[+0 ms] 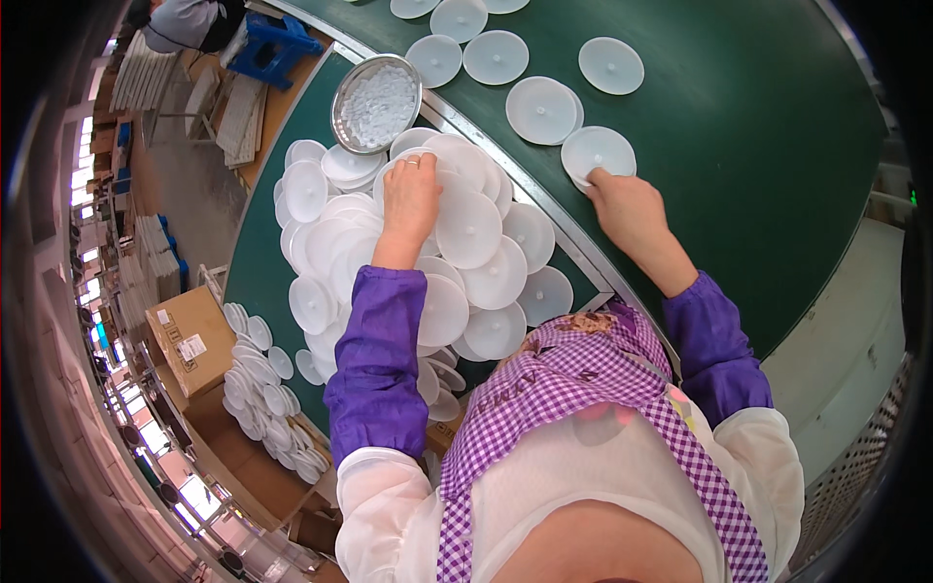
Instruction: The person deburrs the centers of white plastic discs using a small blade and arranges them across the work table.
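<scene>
Purple-sleeved forearms reach up-frame: the left hand [410, 199] rests flat and open on the heaped white plastic discs [466, 243] at centre, while the right hand [627, 206] pinches one thin disc [598, 153] on the green belt [758, 146], probably light, stiff, slippery, best gripped by its rim.

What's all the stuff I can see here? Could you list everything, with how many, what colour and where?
white discs on the belt: about nine, white, spread along the dark green belt
pile of white discs: dozens, white, heaped on the green side table
metal bowl: one, silver, holding small white pieces, at the head of the pile
open carton of discs: one, brown, lower left on the floor
closed carton: one, brown, beside it
blue stool: one, top left
left hand: resting on the pile, ring on one finger
right hand: touching the disc at the belt's near edge
</scene>
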`<state>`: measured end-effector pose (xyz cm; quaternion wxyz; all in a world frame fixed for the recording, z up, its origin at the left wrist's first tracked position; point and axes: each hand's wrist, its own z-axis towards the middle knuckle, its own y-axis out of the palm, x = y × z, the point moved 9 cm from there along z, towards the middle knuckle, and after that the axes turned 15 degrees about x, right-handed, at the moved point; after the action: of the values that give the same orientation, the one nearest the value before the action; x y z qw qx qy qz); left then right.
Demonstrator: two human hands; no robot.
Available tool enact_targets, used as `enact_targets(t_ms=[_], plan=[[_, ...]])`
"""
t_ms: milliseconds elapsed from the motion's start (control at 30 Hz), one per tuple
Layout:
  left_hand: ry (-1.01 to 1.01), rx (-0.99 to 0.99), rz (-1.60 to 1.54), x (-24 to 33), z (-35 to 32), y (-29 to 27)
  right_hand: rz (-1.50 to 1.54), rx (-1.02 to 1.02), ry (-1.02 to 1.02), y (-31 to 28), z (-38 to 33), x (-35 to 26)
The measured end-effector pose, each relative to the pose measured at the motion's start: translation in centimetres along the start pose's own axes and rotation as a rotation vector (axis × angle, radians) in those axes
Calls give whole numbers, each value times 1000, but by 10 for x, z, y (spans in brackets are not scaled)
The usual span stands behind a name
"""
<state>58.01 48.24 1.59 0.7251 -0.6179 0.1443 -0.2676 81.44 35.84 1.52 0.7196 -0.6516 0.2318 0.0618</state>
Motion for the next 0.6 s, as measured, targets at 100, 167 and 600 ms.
enact_targets(t_ms=[100, 167, 600], plan=[[-41, 31, -234, -17, -4, -13, 197, 22, -47, 2, -2, -30], [-95, 109, -299, -13, 1, -41, 355, -36, -15, 4, -7, -49], [-470, 261, -846, 27, -21, -91, 802, -68, -6, -14, 1, -114]])
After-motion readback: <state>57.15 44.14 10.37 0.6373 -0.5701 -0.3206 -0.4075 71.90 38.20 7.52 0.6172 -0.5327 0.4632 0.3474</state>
